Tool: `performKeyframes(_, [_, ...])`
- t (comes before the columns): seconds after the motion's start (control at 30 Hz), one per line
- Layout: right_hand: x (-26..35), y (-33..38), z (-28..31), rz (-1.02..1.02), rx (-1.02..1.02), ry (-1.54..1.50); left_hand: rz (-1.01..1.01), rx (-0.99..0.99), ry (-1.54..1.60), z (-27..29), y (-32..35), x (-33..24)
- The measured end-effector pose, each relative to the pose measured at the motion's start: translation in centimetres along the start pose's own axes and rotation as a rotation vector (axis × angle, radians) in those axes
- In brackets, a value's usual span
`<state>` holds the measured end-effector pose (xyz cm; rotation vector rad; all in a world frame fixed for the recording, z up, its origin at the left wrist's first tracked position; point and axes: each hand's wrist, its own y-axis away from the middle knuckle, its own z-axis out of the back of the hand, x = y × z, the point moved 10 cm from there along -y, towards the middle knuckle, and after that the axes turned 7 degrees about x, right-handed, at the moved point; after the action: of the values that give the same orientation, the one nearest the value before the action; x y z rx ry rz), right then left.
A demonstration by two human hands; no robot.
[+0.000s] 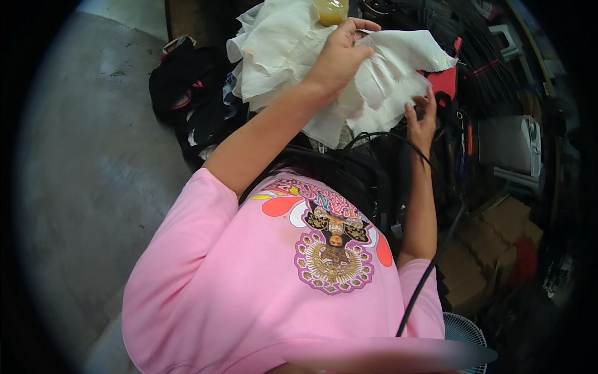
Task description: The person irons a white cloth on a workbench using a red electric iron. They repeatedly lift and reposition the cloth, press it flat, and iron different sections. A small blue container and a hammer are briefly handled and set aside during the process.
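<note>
Crumpled white sheets that look like thin cloth or paper lie in a loose pile at the top of the view. My left hand is over the middle of them, thumb and forefinger apart beside a raised fold. To the right a white piece spreads out, its far edge patterned. By its lower right edge my right hand is raised, fingers curved and apart. I see nothing in either hand, though the cloth may touch the left fingers. A round container with yellow contents stands behind the pile.
Black bags and cloth items lie left of the pile. A black cable runs past my right arm. Right are a red piece, a white box, stacked cardboard and a fan. Grey floor is left.
</note>
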<state>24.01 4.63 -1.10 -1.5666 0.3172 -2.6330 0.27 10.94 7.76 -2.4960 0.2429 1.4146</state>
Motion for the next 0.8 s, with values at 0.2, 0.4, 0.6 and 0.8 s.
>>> performKeyframes(0.2, [-3.4,0.0,-6.0,-0.328,0.243,-0.842,0.093,0.009,0.033,-2.5,-0.3,5.7])
performKeyframes(0.4, [-4.1,-0.6,-5.9,-0.299,0.289,-0.79,0.209,-0.025,0.024,-2.2,-0.4,9.2])
performKeyframes(0.6, [-6.5,-1.3,-2.2,-0.291,0.039,-0.591,-0.192,-0.09,0.011,0.5,-1.1,1.7])
performKeyframes(0.8, [-7.3,-1.4,-1.1,-0.265,0.011,-0.404,-0.244,-0.237,-0.129,8.2,0.2,-5.4])
